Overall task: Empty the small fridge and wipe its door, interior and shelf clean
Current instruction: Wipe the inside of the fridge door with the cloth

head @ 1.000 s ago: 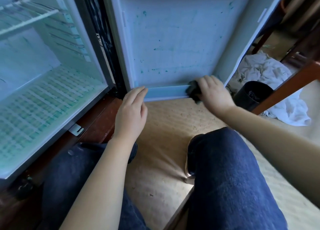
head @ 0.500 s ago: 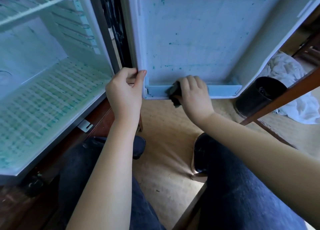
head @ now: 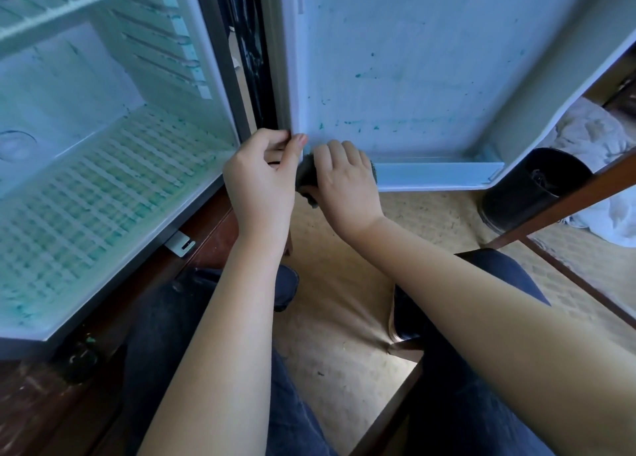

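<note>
Pinching the bottom hinge-side corner of the door (head: 413,60) with the left hand (head: 261,177), curled tight on the edge. Clamping a dark cloth (head: 307,175) in the right hand (head: 344,180), pressed onto the door's bottom ledge just beside the left. Seeing teal specks across the door, open fridge (head: 86,180) left of it.

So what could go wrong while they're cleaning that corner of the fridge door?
The left hand grips the door edge by the hinge gap; if the door swings, it could get pinched. The right hand holds the dark cloth only at the bottom ledge, so the teal spots higher up might be missed.
</note>
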Action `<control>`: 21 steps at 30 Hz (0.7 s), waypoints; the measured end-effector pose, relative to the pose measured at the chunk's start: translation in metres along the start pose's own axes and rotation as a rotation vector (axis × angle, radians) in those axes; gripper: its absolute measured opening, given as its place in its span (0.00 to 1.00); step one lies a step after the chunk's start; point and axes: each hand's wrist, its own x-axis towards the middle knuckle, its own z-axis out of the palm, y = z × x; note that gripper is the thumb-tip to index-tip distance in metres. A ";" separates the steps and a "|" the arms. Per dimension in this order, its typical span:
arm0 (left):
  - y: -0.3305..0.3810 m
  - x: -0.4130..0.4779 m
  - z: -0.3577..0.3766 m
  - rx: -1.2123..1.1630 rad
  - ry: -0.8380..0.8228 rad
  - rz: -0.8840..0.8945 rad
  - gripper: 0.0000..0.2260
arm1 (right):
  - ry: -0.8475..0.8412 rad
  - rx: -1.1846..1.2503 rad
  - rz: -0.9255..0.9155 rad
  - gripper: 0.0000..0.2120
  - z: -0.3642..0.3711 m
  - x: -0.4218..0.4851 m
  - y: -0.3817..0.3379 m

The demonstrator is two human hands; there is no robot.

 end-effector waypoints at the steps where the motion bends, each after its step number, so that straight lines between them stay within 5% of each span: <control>1: -0.001 -0.001 0.000 0.002 -0.003 0.003 0.08 | -0.027 0.003 -0.009 0.25 -0.001 0.000 0.002; 7: -0.005 -0.005 0.000 0.035 -0.035 0.019 0.07 | -0.191 0.056 -0.089 0.24 -0.010 0.003 0.032; 13: -0.005 -0.002 0.004 0.061 -0.043 0.063 0.05 | -0.273 0.086 0.037 0.19 -0.038 -0.012 0.107; 21: -0.006 0.001 -0.001 0.073 -0.012 0.052 0.06 | -0.164 0.050 0.172 0.20 -0.039 -0.026 0.097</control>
